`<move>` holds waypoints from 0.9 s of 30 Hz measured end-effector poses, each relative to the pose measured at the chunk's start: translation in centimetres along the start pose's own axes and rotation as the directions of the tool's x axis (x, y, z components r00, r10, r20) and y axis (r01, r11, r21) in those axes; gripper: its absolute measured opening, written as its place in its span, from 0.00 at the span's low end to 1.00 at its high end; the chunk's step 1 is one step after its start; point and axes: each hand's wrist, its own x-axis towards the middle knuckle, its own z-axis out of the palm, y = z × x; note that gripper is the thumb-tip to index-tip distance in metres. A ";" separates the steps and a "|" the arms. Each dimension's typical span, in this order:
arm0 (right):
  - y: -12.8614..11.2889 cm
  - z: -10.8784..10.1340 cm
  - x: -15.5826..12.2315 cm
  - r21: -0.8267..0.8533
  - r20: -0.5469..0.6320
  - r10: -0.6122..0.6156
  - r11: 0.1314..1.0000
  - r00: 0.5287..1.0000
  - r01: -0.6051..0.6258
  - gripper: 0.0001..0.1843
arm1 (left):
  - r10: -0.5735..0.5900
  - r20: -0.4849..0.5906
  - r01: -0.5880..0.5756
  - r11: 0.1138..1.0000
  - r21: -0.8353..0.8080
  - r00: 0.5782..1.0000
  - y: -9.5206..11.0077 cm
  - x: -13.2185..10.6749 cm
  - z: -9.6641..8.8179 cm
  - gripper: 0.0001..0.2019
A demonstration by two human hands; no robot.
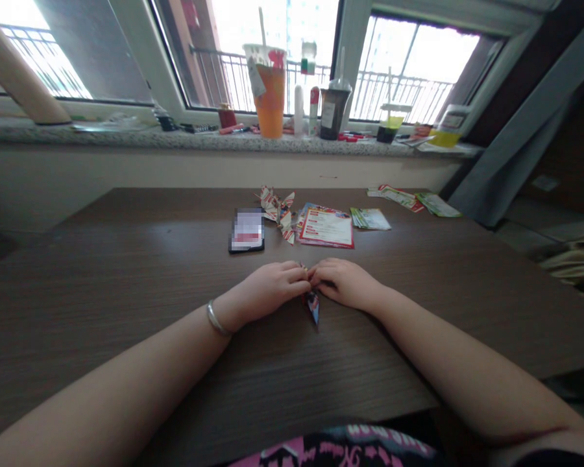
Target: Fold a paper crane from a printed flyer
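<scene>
A small piece of folded printed paper lies between my hands at the middle of the table, its narrow pointed end toward me. My left hand, with a silver bangle at the wrist, has its fingers closed on the paper's left side. From the right, my right hand pinches the same paper, its fingertips meeting those of the left. Most of the paper's far part is hidden under the fingers. Just beyond the hands are folded paper cranes with striped and coloured print.
A phone lies left of the cranes. To their right are a stack of printed square sheets, a smaller pile of green-white papers and more leaflets. Drink cups, one tall and orange, stand on the windowsill.
</scene>
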 end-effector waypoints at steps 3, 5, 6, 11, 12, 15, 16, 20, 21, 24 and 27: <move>0.1 0.1 0.1 0.018 -0.009 -0.004 1.000 1.000 0.005 0.07 | -0.009 -0.005 0.009 0.999 0.044 1.000 0.2 0.2 0.3 0.08; 0.2 0.2 0.1 0.020 -0.017 -0.008 1.000 1.000 0.009 0.07 | -0.010 0.005 0.010 0.998 0.061 1.000 0.3 0.4 0.3 0.08; 0.2 0.2 0.2 0.019 -0.021 -0.010 1.000 1.000 0.010 0.06 | -0.011 0.012 0.010 0.998 0.066 1.000 0.4 0.5 0.3 0.08; 0.3 0.3 0.2 0.018 -0.015 -0.004 1.000 1.000 0.005 0.07 | -0.001 0.017 -0.001 0.998 0.065 1.000 0.4 0.4 0.2 0.08; 0.3 0.3 0.2 0.022 -0.014 -0.002 1.000 1.000 0.003 0.07 | 0.002 0.010 -0.003 0.998 0.055 1.000 0.3 0.3 0.2 0.08; 0.3 0.2 0.1 0.034 -0.008 0.004 0.999 1.000 -0.003 0.07 | 0.008 -0.014 -0.008 1.000 0.014 1.000 0.2 0.1 0.2 0.09; 0.2 0.1 0.1 0.037 -0.005 0.005 0.999 1.000 -0.005 0.07 | 0.008 -0.021 -0.008 1.000 0.002 1.000 0.1 0.1 0.2 0.09; 0.2 0.1 0.1 0.044 -0.005 0.009 0.999 1.000 -0.009 0.07 | -0.021 -0.050 0.021 1.000 0.007 0.999 0.1 0.3 0.2 0.07; 0.3 0.1 0.1 0.045 -0.004 0.012 0.999 1.000 -0.011 0.07 | -0.029 -0.054 0.030 0.999 0.022 0.998 0.1 0.3 0.3 0.07; 0.4 0.2 0.1 0.047 -0.005 0.019 0.999 1.000 -0.018 0.07 | -0.041 -0.060 0.046 0.996 0.081 0.997 0.2 0.4 0.4 0.06; 0.5 0.3 0.1 0.037 -0.014 0.021 0.999 1.000 -0.020 0.07 | -0.042 -0.060 0.048 0.994 0.095 0.997 0.2 0.3 0.5 0.05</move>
